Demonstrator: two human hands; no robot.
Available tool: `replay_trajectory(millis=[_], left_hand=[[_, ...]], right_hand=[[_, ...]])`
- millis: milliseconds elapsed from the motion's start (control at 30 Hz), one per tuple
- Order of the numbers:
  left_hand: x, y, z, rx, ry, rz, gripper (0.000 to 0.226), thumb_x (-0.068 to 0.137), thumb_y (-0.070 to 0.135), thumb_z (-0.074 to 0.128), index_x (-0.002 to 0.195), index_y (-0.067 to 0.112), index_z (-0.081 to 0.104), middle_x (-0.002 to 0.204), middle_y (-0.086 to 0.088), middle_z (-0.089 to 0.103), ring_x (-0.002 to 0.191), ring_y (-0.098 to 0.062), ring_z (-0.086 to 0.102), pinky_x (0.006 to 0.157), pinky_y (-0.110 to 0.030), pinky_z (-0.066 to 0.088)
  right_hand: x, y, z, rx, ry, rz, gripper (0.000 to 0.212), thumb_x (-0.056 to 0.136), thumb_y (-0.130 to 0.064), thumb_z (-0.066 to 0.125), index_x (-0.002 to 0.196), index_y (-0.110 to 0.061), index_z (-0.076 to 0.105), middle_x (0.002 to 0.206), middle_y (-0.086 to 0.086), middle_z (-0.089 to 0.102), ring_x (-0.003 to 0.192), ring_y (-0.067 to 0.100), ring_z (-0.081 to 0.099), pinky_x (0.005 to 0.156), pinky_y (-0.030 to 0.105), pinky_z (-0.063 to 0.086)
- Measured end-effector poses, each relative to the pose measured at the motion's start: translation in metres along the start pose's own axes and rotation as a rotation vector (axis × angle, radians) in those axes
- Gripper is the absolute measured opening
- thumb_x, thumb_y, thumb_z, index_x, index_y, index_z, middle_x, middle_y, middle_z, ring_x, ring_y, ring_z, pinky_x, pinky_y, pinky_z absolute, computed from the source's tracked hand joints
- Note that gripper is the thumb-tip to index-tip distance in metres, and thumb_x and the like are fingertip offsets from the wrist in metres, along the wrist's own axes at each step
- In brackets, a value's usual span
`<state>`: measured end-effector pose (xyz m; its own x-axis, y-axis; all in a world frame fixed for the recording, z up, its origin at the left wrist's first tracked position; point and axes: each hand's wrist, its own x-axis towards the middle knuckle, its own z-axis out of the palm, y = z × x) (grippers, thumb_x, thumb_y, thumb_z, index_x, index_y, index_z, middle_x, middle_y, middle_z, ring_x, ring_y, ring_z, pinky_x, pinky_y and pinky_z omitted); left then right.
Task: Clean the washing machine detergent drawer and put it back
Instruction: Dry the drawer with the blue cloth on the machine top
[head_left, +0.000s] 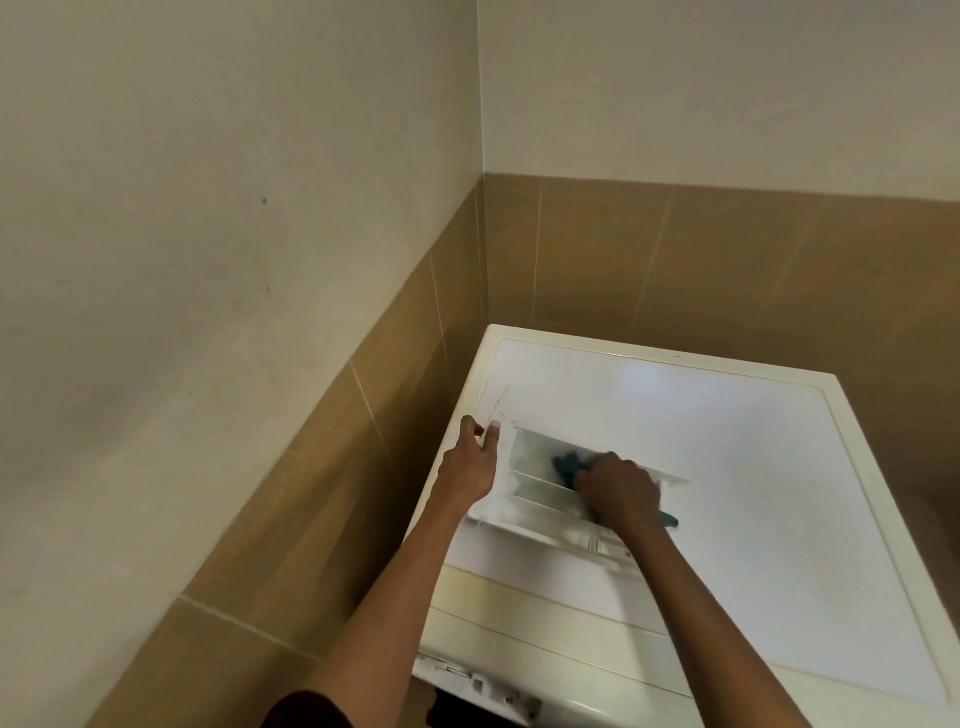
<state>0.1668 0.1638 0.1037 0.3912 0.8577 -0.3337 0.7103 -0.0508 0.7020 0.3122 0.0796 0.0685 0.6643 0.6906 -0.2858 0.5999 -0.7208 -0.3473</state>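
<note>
Head view: my left hand (469, 464) pinches the drawer (531, 486) steady so my right hand (619, 489), clutching the cloth (566, 463), scrubs.

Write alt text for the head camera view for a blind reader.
A person's right hand presses a blue cloth into a white detergent drawer lying atop a washing machine, while the left hand grips the drawer's left end. The machine stands in a tiled corner.

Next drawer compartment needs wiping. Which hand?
Right. The right hand grips the blue cloth inside the drawer; the left hand holds the drawer's left end, probably steadying it.
</note>
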Motion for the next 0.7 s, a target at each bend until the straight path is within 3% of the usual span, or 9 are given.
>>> replay_trajectory(millis=[67,167,300,433,567,633,700], left_hand=[[0.000,0.000,0.000,-0.004,-0.008,0.006,0.044,0.100,0.044,0.024,0.130,0.013,0.031,0.122,-0.016,0.056,0.105,-0.029,0.057,0.079,-0.032,0.040],[-0.002,0.002,-0.001,-0.002,-0.021,0.004,0.044,0.100,0.042,0.023,0.133,0.013,0.030,0.132,-0.014,0.050,0.117,-0.031,0.052,0.086,-0.033,0.039],[-0.002,0.004,-0.002,-0.017,-0.020,0.010,0.044,0.101,0.041,0.023,0.136,0.014,0.029,0.137,-0.014,0.047,0.121,-0.032,0.050,0.096,-0.038,0.039],[-0.001,0.002,-0.004,-0.025,-0.006,0.010,0.046,0.101,0.041,0.023,0.136,0.013,0.028,0.138,-0.015,0.046,0.121,-0.033,0.049,0.094,-0.037,0.039],[0.000,0.000,-0.001,-0.034,-0.005,0.005,0.045,0.100,0.043,0.024,0.133,0.013,0.030,0.132,-0.016,0.050,0.116,-0.033,0.052,0.088,-0.036,0.039],[0.000,-0.001,0.000,-0.032,-0.004,0.009,0.044,0.100,0.043,0.023,0.131,0.013,0.031,0.129,-0.017,0.052,0.113,-0.033,0.054,0.084,-0.034,0.039],[0.000,0.001,-0.001,-0.020,-0.002,0.007,0.044,0.101,0.042,0.023,0.133,0.013,0.029,0.132,-0.015,0.050,0.116,-0.032,0.053,0.086,-0.035,0.041]], right_hand=[[-0.005,-0.004,-0.001,-0.034,0.017,0.058,0.035,0.093,-0.032,0.043,0.113,-0.013,0.063,0.115,0.010,0.064,0.106,0.028,0.060,0.079,0.029,0.043],[-0.013,-0.040,0.012,-0.048,0.067,-0.055,0.030,0.091,-0.023,0.043,0.104,-0.010,0.066,0.108,0.010,0.067,0.100,0.027,0.062,0.082,0.030,0.045],[-0.023,-0.074,0.029,0.042,0.122,-0.162,0.041,0.094,-0.036,0.040,0.096,-0.006,0.068,0.109,0.014,0.064,0.107,0.028,0.053,0.088,0.033,0.040],[-0.017,-0.054,0.025,0.100,0.070,-0.169,0.039,0.092,-0.036,0.038,0.078,-0.010,0.063,0.102,0.013,0.065,0.092,0.027,0.059,0.081,0.032,0.042],[-0.006,-0.035,0.002,-0.101,0.004,-0.054,0.038,0.091,-0.039,0.039,0.107,-0.016,0.064,0.112,0.007,0.065,0.103,0.028,0.059,0.086,0.034,0.041],[-0.002,-0.027,-0.002,-0.137,-0.012,-0.040,0.033,0.091,-0.036,0.044,0.110,-0.017,0.063,0.113,0.006,0.065,0.104,0.027,0.060,0.086,0.033,0.043],[0.000,-0.021,0.002,-0.022,-0.028,-0.105,0.026,0.090,-0.025,0.049,0.108,-0.016,0.065,0.110,0.009,0.067,0.101,0.028,0.061,0.081,0.029,0.044]])
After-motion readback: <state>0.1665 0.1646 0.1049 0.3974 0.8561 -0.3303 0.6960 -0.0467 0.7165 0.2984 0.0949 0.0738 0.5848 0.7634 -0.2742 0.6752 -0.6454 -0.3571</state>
